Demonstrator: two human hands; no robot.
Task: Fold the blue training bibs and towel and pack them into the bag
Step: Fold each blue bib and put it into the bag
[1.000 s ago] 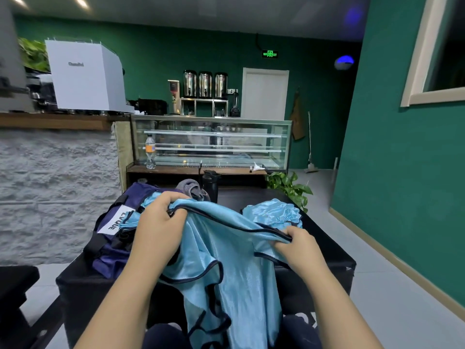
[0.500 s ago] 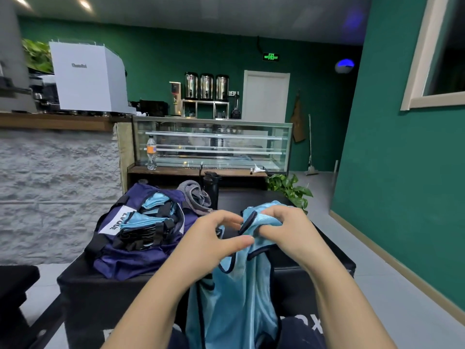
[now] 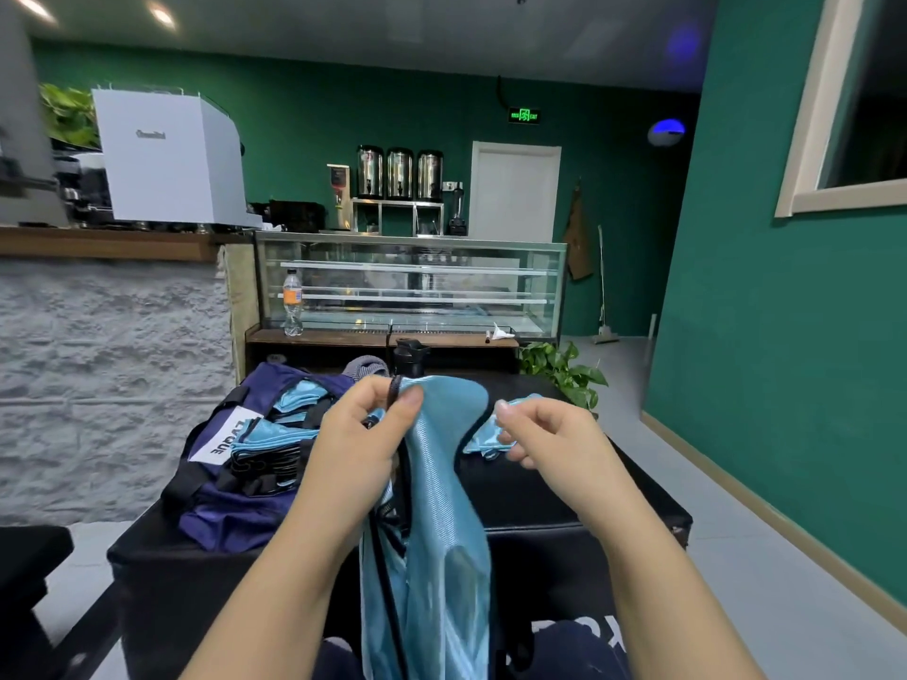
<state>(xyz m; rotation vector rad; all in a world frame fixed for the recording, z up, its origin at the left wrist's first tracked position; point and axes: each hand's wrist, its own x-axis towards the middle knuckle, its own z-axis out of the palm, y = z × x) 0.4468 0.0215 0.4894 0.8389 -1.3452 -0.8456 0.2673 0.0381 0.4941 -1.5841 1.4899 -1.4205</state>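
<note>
We hold one blue training bib (image 3: 441, 507) up in front of us, above the near edge of the black bench (image 3: 540, 488). It is a shiny, pale blue mesh fabric with black piping along its openings, gathered lengthwise into a loose, narrow drape. Its long axis runs straight up and down: the top edge sits at our fingers and the rest hangs toward our lap, past the bench's near edge.

Our left hand (image 3: 358, 444) is raised with the forearm angled up from the lower left, thumb and forefinger pinching the bib's black-trimmed top edge. Our right hand (image 3: 545, 439) is level with it, just to the right, fingers curled; they seem to close on a fold of blue cloth, though whether that fold belongs to the hanging bib or to the second blue bib (image 3: 483, 436) lying crumpled on the bench behind it, we cannot tell.

The navy bag (image 3: 230, 507) sits open on the bench's left end, with folded blue bibs (image 3: 275, 429) already inside.
</note>
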